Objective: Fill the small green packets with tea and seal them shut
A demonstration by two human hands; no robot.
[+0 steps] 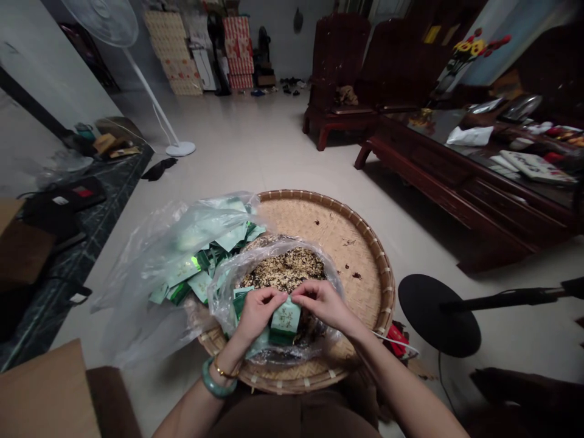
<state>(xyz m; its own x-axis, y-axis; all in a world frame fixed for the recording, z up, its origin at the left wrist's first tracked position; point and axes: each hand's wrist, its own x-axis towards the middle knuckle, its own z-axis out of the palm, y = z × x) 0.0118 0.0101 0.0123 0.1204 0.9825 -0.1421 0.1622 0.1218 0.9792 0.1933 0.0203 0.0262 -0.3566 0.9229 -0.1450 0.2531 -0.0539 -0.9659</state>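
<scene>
My left hand [258, 313] and my right hand [319, 304] pinch the top edge of a pale green sachet [285, 322] from either side. Its lower part rests among the contents of a clear plastic bag [237, 286], which holds dried, speckled tea-like material [283, 269]. The bag sits on a round woven bamboo tray [340, 243]. To the left, a looser plastic bag [146, 274] holds several green sachets [201, 258]. A jade bangle [218, 378] and a thin gold bracelet circle my left wrist.
A black round stand base [438, 315] with a black pole lies at right. Dark wooden tables and chairs [456, 176] stand at right and back. Cardboard [43, 395] sits at lower left, a dark counter [77, 243] at left, and a white fan [137, 73] beyond.
</scene>
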